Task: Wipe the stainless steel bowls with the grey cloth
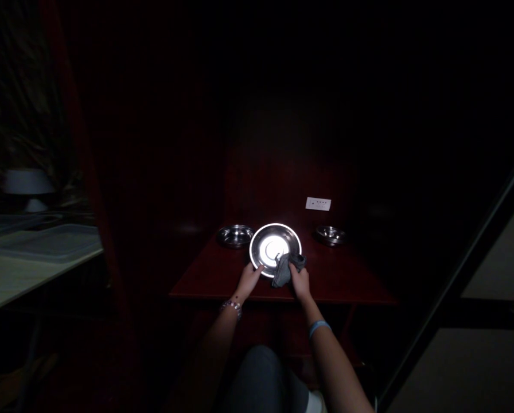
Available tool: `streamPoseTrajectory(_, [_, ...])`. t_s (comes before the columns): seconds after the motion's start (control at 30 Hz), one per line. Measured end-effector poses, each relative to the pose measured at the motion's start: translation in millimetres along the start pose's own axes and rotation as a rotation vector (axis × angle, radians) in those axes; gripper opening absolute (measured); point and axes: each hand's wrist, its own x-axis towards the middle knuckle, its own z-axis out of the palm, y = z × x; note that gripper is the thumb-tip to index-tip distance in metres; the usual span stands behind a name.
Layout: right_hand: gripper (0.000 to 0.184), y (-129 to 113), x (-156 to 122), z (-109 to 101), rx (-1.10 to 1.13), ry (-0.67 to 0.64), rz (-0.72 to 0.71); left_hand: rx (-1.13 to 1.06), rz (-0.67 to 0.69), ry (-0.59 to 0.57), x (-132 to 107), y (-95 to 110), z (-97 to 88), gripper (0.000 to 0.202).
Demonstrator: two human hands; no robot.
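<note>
A shiny round metal plate (261,244), tilted toward me, is held up over the red desk. My left hand (250,277) is closed on its lower left rim, thumb on the inner face. Bunched in my right hand (299,279) is a grey cloth (284,271), which lies against the lower right of the plate and covers part of its rim. Behind on the left rests a metal dish (235,236). Another metal dish (330,234), possibly a stack, sits at the back right.
The dark red desk (343,281) has side panels and a back wall with a white socket panel (318,203). To the left, a pale table (7,278) bears a clear plastic tray (53,241) and a white lamp (28,182). My knee (259,373) is beneath the desk edge.
</note>
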Motion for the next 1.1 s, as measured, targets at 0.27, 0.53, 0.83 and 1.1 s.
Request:
streamPoseTrajectory(0.27, [0.043,-3.4,-1.9,0.2,0.007,-0.004,0.001,0.022,0.001,0.008,2.9,-5.1,-1.0,0.04])
streamPoseTrajectory(0.53, [0.044,-4.5,-1.8,0.2,0.006,-0.002,0.018,0.01,0.009,-0.003,3.2,-5.7,-1.2,0.041])
streamPoseTrajectory(0.83, [0.045,-4.8,-3.2,0.1,0.019,-0.002,-0.004,0.023,0.005,-0.011,-0.1,0.2,-0.8,0.04])
streamPoseTrajectory(1.1, [0.042,-8.7,-6.1,1.3,-0.026,0.024,-0.01,0.026,0.026,0.021,0.9,-0.8,-1.0,0.04])
